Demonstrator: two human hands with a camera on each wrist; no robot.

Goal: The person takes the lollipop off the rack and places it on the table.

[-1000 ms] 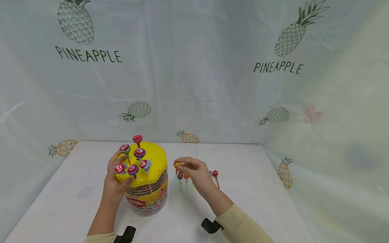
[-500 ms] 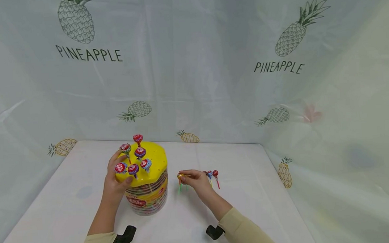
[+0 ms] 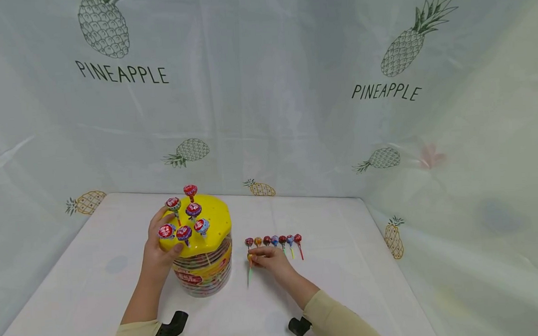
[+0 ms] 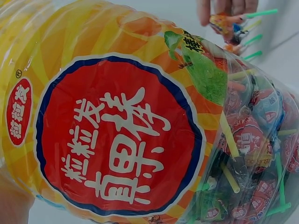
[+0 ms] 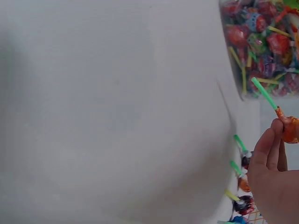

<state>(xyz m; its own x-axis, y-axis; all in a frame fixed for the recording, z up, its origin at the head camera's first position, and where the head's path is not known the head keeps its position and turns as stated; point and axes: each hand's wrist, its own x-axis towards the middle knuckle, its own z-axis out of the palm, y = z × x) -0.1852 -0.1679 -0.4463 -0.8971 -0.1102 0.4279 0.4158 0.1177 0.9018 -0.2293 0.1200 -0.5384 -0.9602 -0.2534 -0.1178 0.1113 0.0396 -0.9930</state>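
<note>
In the head view my left hand (image 3: 159,248) grips the yellow lid (image 3: 216,218) of a clear ribbed jar (image 3: 203,281), thumb at the near side. The jar stands upright; its orange label and the wrapped lollipops inside fill the left wrist view. Several lollipops stand up out of the lid, one with a red wrapper (image 3: 190,190). To the right of the jar, my right hand (image 3: 273,262) pinches an orange-wrapped lollipop (image 5: 290,129) by its head. Its green stick (image 5: 264,93) points toward me, just in front of a row of lollipops.
That row lies side by side on the white table (image 3: 346,285), from a dark red lollipop (image 3: 249,242) at its left end to a red lollipop (image 3: 298,238) at its right. Behind the table hangs a pineapple-print curtain (image 3: 275,112).
My right hand has come down and toward me with the orange lollipop, from above the row to in front of it. More of the row now shows. My left hand stays on the lid.
</note>
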